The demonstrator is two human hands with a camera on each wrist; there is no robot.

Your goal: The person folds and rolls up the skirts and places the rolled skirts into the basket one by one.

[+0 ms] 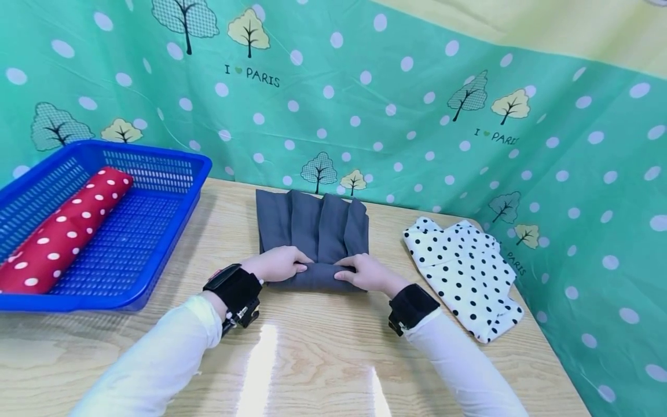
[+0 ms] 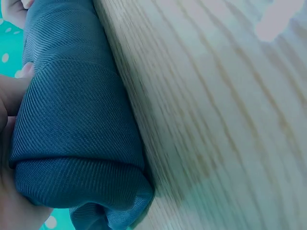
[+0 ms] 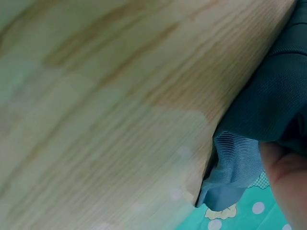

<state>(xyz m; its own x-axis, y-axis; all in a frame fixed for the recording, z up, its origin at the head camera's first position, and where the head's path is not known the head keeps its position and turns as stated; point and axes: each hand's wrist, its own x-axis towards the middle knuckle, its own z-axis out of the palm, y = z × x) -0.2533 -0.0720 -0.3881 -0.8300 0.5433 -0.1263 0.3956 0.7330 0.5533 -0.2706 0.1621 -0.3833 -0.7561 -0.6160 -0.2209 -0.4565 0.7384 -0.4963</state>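
At its rolled six-o'clock edge, the dark grey twill cloth (image 1: 312, 231) is gripped by the left hand's (image 1: 277, 263) and right hand's (image 1: 370, 273) fingers.

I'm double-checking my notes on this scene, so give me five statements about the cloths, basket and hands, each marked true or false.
The left hand and the right hand both grip the gray cloth. True.
The gray cloth is completely rolled up. False: its far part lies spread in folds.
The red dotted cloth lies inside the blue basket. True.
In the head view, the blue basket stands right of the gray cloth. False: it stands left.
The white cloth has green stripes. False: it has black dots.
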